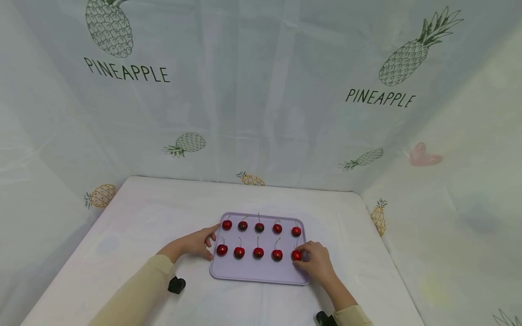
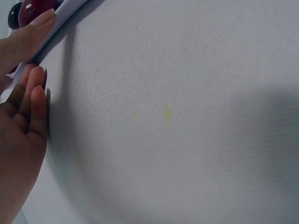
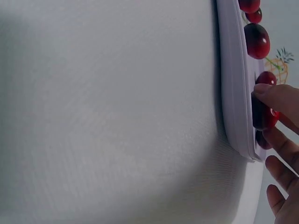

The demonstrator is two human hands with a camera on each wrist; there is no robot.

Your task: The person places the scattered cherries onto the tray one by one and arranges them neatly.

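A lilac tray holds red cherries with stems, set in two rows. At the near row's right end, my right hand pinches a cherry between thumb and finger; the right wrist view shows that cherry low at the tray's side. My left hand rests against the tray's left edge, its thumb and fingers spread along it. In the left wrist view, the left thumb lies at the tray's rim close to a cherry. Nearest that hand in the head view is the near row's leftmost cherry.
The tray lies on a table with a white cover. Pale cloth walls printed with pineapples stand behind and at both sides. A black object is by the left wrist, and another black object by the right wrist.
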